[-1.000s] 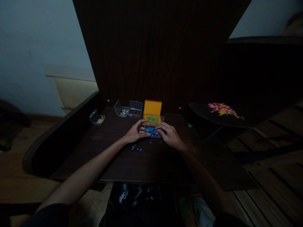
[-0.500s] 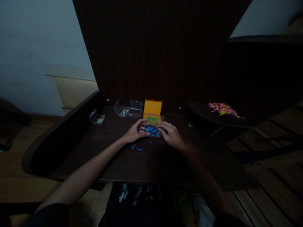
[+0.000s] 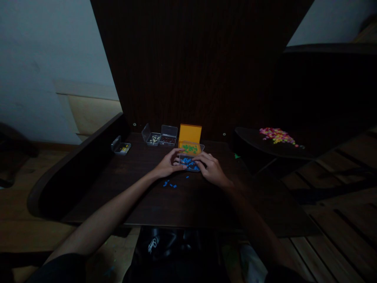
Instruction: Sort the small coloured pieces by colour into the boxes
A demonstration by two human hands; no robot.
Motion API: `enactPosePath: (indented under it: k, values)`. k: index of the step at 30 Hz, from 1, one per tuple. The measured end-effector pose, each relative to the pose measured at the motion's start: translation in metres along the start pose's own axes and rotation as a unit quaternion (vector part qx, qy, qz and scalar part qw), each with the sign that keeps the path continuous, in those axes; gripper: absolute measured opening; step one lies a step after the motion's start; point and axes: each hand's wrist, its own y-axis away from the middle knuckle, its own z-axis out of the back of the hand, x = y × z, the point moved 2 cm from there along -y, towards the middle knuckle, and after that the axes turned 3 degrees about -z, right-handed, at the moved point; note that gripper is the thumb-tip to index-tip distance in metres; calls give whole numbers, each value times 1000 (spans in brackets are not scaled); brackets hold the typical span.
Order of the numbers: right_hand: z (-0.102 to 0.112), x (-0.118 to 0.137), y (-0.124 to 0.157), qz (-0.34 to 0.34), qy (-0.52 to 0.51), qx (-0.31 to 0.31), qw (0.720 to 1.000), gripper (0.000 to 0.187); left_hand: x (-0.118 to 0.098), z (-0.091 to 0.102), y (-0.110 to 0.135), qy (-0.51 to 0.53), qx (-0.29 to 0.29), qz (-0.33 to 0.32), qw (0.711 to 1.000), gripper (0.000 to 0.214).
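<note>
A small clear plastic box (image 3: 193,170) with blue pieces (image 3: 186,160) in it stands on the dark wooden surface in front of me. My left hand (image 3: 168,165) grips the box's left side, thumb along the near edge and fingers behind. Over the right part of the box, my right hand (image 3: 212,169) has its fingers bent down, their tips at the blue pieces. Whatever may be between those fingertips is too small to make out. Several loose blue pieces (image 3: 171,184) lie on the surface nearer to me. Directly behind the box, green pieces (image 3: 190,148) sit in an open box with a yellow lid (image 3: 190,133).
Further left stand open clear boxes: one with dark red pieces (image 3: 168,140), one with cream pieces (image 3: 154,138), one with yellow pieces (image 3: 125,148). A pile of pink and yellow pieces (image 3: 278,135) lies on a dark ledge (image 3: 250,137) at right. A raised side panel (image 3: 79,157) borders the left.
My right hand's fingertips have shifted slightly left, further over the blue pieces. My left hand and the box have stayed in place.
</note>
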Motion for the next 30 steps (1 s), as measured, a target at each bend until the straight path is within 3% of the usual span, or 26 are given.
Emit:
enactPosePath:
  k: [16, 30]
  values:
    - [-5, 0, 1, 7, 21, 26, 999, 19, 2, -2, 1, -1, 8, 7, 1000, 69]
    - [-4, -2, 1, -1, -23, 2, 1000, 19, -1, 1, -1, -4, -1, -5, 1000, 69]
